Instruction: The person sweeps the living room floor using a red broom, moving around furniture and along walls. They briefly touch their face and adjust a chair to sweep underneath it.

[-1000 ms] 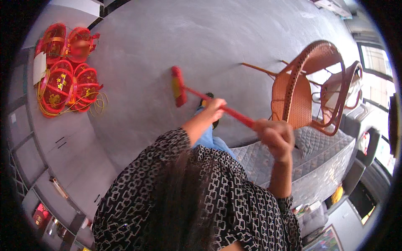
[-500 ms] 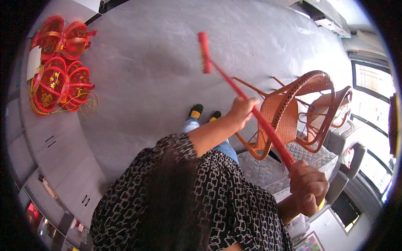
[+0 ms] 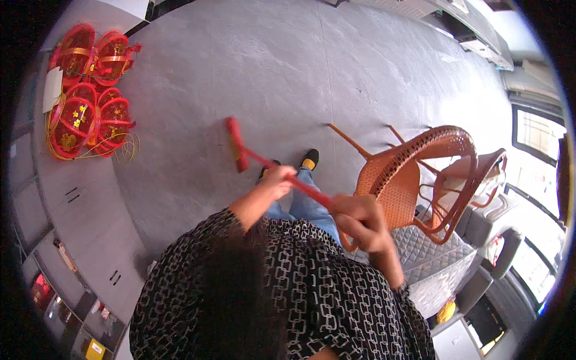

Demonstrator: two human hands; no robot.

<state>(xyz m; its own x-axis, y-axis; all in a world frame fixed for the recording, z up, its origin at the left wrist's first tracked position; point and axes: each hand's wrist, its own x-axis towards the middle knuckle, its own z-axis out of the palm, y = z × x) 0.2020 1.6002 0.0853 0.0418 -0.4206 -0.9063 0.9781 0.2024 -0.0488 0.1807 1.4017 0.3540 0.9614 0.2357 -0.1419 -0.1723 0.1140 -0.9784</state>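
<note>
A red broom (image 3: pixel 309 191) is held slantwise in front of my body. Its handle runs from the lower right toward its head (image 3: pixel 236 144), which is over the grey floor at the upper left of my feet and shows a yellowish strip along one side. My left hand (image 3: pixel 278 182) wraps round the handle on the side closer to the head. Farther up, at the other end of the handle, my right hand (image 3: pixel 362 222) is closed round it. Whether the broom head touches the floor I cannot tell.
To my right stand rattan chairs (image 3: pixel 393 186), close to my right hand, with a grey quilted piece (image 3: pixel 436 255) beside them. Red lanterns (image 3: pixel 78 114) with yellow cords lie on the long grey cabinet (image 3: pixel 90 213) at the left. Windows (image 3: pixel 538 129) line the far right.
The broom has come left and nearer to my body, its head lower in view. Both hands have moved left with it. My feet have shifted, and the view has turned slightly.
</note>
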